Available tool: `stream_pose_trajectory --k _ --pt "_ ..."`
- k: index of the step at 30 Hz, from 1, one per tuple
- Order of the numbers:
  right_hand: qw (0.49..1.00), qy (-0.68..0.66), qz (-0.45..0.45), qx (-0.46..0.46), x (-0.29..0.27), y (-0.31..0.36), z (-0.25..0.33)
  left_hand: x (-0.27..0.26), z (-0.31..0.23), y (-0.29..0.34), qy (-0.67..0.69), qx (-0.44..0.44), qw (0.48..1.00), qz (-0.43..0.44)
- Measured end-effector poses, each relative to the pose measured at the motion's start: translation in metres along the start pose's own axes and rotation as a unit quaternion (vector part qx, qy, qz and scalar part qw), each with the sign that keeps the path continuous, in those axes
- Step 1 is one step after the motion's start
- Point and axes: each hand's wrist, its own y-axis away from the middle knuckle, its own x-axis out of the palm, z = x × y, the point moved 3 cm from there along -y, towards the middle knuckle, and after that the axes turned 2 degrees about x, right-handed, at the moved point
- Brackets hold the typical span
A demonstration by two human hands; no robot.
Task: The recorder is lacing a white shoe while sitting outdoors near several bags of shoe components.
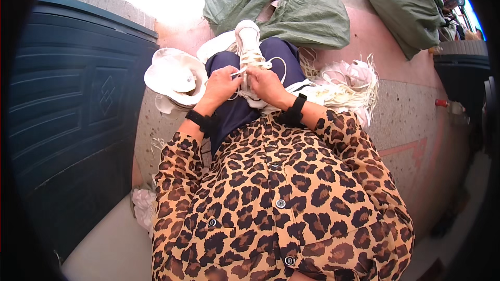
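Observation:
A white sneaker (248, 36) lies between my thighs, its toe pointing away from me. Cream laces run in rows across its front, and a loose lace (284, 67) loops out to the right. On the shoe's left side, my left hand (223, 85) is closed, pinching a lace end between thumb and fingertips. Just opposite, my right hand (266, 84) has its fingers pressed together on the lace at the shoe's opening. My fingers cover part of the tongue and the upper eyelets.
White shoe pieces (174, 75) lie left of my legs. Beside my right leg is a heap of cream laces (338, 96) with pale pink shoes (348, 74). Green sacks (307, 13) lie ahead and far right. A dark panelled door (78, 83) stands on the left.

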Motion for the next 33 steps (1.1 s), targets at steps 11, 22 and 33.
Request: stream_pose_trajectory --k 11,22,33 --pt "0.974 0.197 0.027 -0.107 0.010 -0.019 -0.002 0.012 0.004 -0.004 0.021 0.021 0.994 -0.104" --pt "0.864 -0.424 0.268 -0.052 -0.144 0.018 0.102 -0.002 0.000 0.008 0.033 -0.009 0.977 -0.211" --pt "0.748 -0.539 0.284 -0.262 -0.154 0.012 0.158 -0.014 -0.059 0.015 0.203 0.017 0.979 0.004"
